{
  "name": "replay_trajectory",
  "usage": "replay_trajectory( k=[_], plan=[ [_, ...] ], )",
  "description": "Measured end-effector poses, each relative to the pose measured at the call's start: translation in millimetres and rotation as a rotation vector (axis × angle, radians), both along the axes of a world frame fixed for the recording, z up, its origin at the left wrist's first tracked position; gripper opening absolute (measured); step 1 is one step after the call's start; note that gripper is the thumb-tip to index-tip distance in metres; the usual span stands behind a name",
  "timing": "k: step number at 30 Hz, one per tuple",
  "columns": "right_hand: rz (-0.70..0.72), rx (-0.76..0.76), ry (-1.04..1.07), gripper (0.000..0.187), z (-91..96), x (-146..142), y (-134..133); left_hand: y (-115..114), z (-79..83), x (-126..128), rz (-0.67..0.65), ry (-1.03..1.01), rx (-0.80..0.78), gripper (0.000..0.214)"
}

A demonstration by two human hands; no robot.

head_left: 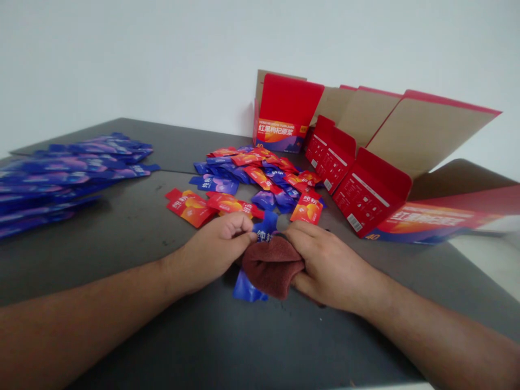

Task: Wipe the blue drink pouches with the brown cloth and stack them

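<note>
With thumb and forefinger pinched, my left hand [219, 246] grips the side of a blue sachet [266, 227] near its top. My right hand [331, 262] is closed around a folded brown cloth [274, 265], which lies against the sachet and covers its middle. Below the cloth a blue printed piece [247, 287] shows; whether it is the same sachet or another, I cannot tell. Just beyond my hands lie red-orange sachets [189, 207] and a mixed heap of red and blue sachets [260, 168].
Stacked blue sachets [81, 168] fill the left side of the dark table [162, 336]. At the back stands an open red carton [284, 114]. More open red cartons [365, 189] line the right side, flaps raised. A pale wall [162, 59] rises behind.
</note>
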State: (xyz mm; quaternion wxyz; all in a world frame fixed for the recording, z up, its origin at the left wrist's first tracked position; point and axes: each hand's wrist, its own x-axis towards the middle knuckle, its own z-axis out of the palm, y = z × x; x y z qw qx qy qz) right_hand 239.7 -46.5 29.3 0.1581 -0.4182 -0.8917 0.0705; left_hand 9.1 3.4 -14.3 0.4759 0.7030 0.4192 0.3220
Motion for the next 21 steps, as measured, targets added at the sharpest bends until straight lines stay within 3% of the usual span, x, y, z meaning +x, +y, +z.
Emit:
replay_trajectory(
  k=[4,10,16,21],
  plan=[
    [0.099,-0.027,-0.024,0.019,0.9,-1.1,-2.0,-0.1,2.3,-0.8,-0.011,0.019,0.032,0.021],
    [-0.022,-0.019,0.011,0.021,-1.5,1.6,-0.1,1.2,1.0,-0.4,-0.017,0.008,0.011,0.021],
    [0.118,-0.051,-0.020,0.020,0.8,-0.9,-2.3,0.1,2.7,-0.4,-0.022,0.034,0.046,0.020],
    [-0.003,-0.011,-0.013,0.019,-0.4,0.4,-1.1,1.9,-2.5,-0.5,-0.008,0.012,0.023,0.020]
  ],
)
